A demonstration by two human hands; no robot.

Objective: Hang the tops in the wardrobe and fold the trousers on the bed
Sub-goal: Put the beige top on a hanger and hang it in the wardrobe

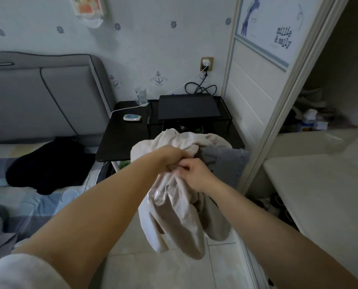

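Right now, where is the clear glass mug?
The clear glass mug stands at the back left corner of the black bedside table, between the grey headboard and black wire rack.

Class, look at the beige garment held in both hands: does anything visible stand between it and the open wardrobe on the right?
Nothing visible does. Both the left hand and right hand grip the beige garment; the wardrobe opening is unobstructed.

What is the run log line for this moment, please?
left hand: grips beige garment | right hand: pinches it | garment: hangs above floor
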